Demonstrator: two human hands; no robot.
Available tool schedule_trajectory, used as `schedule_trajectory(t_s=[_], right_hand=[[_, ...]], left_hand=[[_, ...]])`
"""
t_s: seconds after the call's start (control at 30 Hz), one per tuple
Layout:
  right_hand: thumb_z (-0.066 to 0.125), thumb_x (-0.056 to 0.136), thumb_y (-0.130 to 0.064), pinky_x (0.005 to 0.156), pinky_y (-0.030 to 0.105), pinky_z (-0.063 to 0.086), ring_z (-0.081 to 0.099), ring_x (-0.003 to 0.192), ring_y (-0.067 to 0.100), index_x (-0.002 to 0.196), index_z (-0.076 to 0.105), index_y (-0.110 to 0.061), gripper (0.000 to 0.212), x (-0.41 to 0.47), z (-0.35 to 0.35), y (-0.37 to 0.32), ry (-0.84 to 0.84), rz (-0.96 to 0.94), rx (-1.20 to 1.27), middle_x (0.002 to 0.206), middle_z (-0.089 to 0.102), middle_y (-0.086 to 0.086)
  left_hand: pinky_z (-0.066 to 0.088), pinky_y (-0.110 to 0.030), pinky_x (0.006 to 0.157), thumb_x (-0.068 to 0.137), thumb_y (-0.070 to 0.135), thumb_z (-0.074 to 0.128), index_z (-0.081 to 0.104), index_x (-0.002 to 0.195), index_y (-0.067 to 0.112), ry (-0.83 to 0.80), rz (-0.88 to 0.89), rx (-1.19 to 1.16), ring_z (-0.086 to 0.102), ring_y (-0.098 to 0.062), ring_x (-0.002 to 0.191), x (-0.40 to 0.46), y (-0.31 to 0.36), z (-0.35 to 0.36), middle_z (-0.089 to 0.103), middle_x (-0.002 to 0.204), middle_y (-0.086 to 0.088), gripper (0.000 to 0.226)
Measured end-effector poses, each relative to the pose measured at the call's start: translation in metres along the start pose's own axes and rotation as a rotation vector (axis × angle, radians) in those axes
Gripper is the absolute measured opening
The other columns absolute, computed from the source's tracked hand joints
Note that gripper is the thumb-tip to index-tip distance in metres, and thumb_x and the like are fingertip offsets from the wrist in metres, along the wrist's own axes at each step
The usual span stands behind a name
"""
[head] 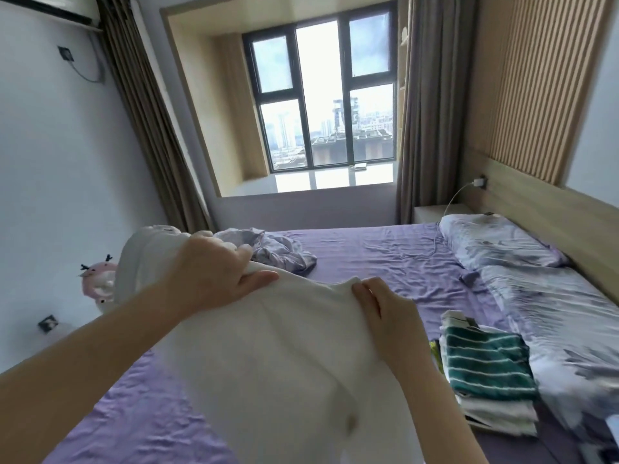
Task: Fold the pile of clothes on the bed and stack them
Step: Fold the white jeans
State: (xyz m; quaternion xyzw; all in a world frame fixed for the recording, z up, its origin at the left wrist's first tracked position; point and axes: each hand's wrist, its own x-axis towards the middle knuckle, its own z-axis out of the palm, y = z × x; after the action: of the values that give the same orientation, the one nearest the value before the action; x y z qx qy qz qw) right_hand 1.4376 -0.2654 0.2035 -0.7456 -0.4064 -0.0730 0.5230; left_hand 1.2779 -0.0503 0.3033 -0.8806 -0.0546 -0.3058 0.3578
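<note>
While both hands, left [214, 272] and right [385, 316], pinch the white garment's [274, 356] top edge, purple bed [385, 259] lies open beyond.

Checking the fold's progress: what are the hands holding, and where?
Both hands, left and right, grip the white garment along its top edge, lifted above the bed.

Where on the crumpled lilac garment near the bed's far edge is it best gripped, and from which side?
Judging by its pose, grip the lilac garment at its raised, bunched top from the near side: the folds stand up there, while its edges lie flat on the bed. Both hands would first need freeing.
</note>
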Motion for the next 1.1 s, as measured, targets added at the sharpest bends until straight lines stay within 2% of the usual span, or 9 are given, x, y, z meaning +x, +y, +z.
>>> schedule_trajectory(t_s=[0.23,0.33,0.4,0.5,0.67,0.77,0.87,1.0,1.1], right_hand=[[0.049,0.093,-0.041,0.067,0.035,0.042,0.056,0.07,0.022,0.078,0.056,-0.017,0.029,0.025,-0.015,-0.056,-0.172,-0.04,-0.025,0.069,0.062,0.003],[0.05,0.092,-0.042,0.072,0.032,0.043,0.057,0.078,0.019,0.083,0.061,-0.017,0.029,0.043,0.025,-0.055,-0.384,-0.027,-0.105,0.081,0.065,0.001],[0.052,0.092,-0.044,0.069,0.027,0.039,0.056,0.081,0.017,0.081,0.062,-0.022,0.026,0.048,0.073,-0.041,-0.638,0.036,-0.149,0.084,0.063,-0.002],[0.055,0.093,-0.041,0.062,0.021,0.037,0.052,0.077,0.014,0.074,0.06,-0.027,0.024,0.025,0.165,-0.003,-0.931,0.106,-0.153,0.074,0.055,-0.01],[0.047,0.096,-0.037,0.067,0.029,0.036,0.052,0.085,0.02,0.086,0.065,-0.016,0.029,-0.068,0.319,0.076,-1.184,0.255,-0.34,0.087,0.059,0.0],[0.044,0.097,-0.039,0.055,0.027,0.03,0.05,0.078,0.019,0.068,0.049,-0.019,0.035,-0.117,0.383,0.108,-1.181,0.439,-0.355,0.08,0.052,-0.003],[0.042,0.099,-0.037,0.059,0.03,0.037,0.05,0.076,0.019,0.068,0.045,-0.019,0.036,-0.142,0.428,0.125,-1.093,0.508,-0.309,0.075,0.052,-0.004],[0.041,0.101,-0.036,0.073,0.035,0.044,0.055,0.085,0.021,0.084,0.057,-0.014,0.031,-0.151,0.472,0.144,-0.995,0.566,-0.277,0.084,0.058,-0.001],[0.039,0.101,-0.038,0.067,0.032,0.037,0.055,0.091,0.021,0.091,0.059,-0.017,0.031,-0.14,0.503,0.158,-0.918,0.56,-0.35,0.092,0.059,-0.002]], left_hand=[[0.026,-0.024,0.047,0.088,0.068,0.024,0.029,0.052,0.02,-0.089,-0.186,-0.04,0.042,-0.026,0.03,-0.035,-0.014,-0.024,0.042,0.034,-0.006,0.06],[0.025,-0.021,0.045,0.08,0.07,0.03,0.039,0.041,0.02,-0.229,-0.271,-0.012,0.045,-0.024,0.031,-0.072,-0.022,-0.016,0.041,0.033,-0.004,0.064],[0.024,-0.023,0.046,0.081,0.076,0.023,0.046,0.045,0.017,-0.43,-0.306,0.035,0.057,-0.022,0.043,-0.105,-0.022,-0.001,0.055,0.044,-0.001,0.073],[0.028,-0.029,0.056,0.077,0.085,0.011,0.058,0.069,0.021,-0.904,-0.378,-0.098,0.066,-0.018,0.084,-0.178,-0.006,0.051,0.069,0.083,0.002,0.08],[0.039,-0.031,0.072,0.085,0.079,0.018,0.068,0.1,0.017,-1.225,-0.403,-0.272,0.066,-0.022,0.1,-0.315,0.044,0.161,0.071,0.105,-0.003,0.081],[0.04,-0.032,0.078,0.086,0.077,0.02,0.067,0.095,0.015,-1.307,-0.364,-0.349,0.067,-0.026,0.095,-0.383,0.059,0.215,0.072,0.102,-0.005,0.079],[0.036,-0.032,0.072,0.087,0.077,0.021,0.065,0.088,0.016,-1.34,-0.326,-0.367,0.067,-0.027,0.09,-0.428,0.061,0.263,0.073,0.097,-0.005,0.075],[0.027,-0.031,0.063,0.086,0.077,0.018,0.06,0.076,0.02,-1.368,-0.265,-0.382,0.067,-0.024,0.083,-0.452,0.052,0.322,0.072,0.09,-0.002,0.072],[0.026,-0.03,0.062,0.086,0.077,0.016,0.068,0.088,0.02,-1.423,-0.264,-0.345,0.066,-0.021,0.091,-0.446,0.04,0.373,0.071,0.096,0.001,0.078]])
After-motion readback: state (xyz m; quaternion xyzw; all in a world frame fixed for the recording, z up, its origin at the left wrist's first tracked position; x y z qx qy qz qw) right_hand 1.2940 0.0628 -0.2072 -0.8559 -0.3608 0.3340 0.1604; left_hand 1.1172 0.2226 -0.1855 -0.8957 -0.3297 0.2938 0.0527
